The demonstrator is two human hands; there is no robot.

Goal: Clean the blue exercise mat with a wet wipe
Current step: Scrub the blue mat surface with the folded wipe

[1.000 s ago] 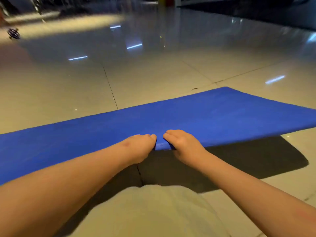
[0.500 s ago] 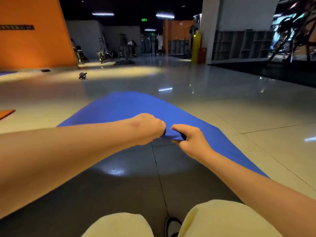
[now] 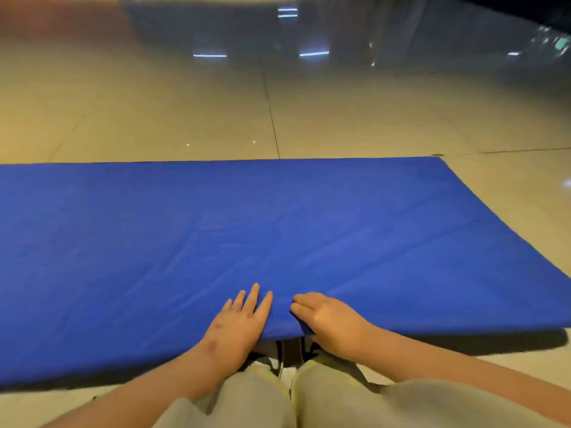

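Placement of the blue exercise mat prior to wiping. The mat lies spread crosswise on the glossy tiled floor, directly ahead of the person's pale trouser legs. Its far edge sits flat on the tiles. Its near edge appears to be held just clear of them, as the dark shadow beneath suggests.

The left hand is released, with fingers straight and spread and the palm flat on the mat just inside the near edge. The right hand, just beside it, has its fingers curled over the same edge and appears to be grasping it, with the thumb hidden underneath. No wet wipe is in view, so wiping proper is judged not yet begun.

To complete this step well, the near edge should be lowered evenly along its length, and the grasp loosened only once the edge meets the tiles. Faint diagonal creases run from the hands toward the right corner. These are best pressed out with a flat palm, working from the middle outward, so that the wipe later meets a level surface. The polished floor probably offers little grip, so one flat hand kept on the mat should stop it sliding.
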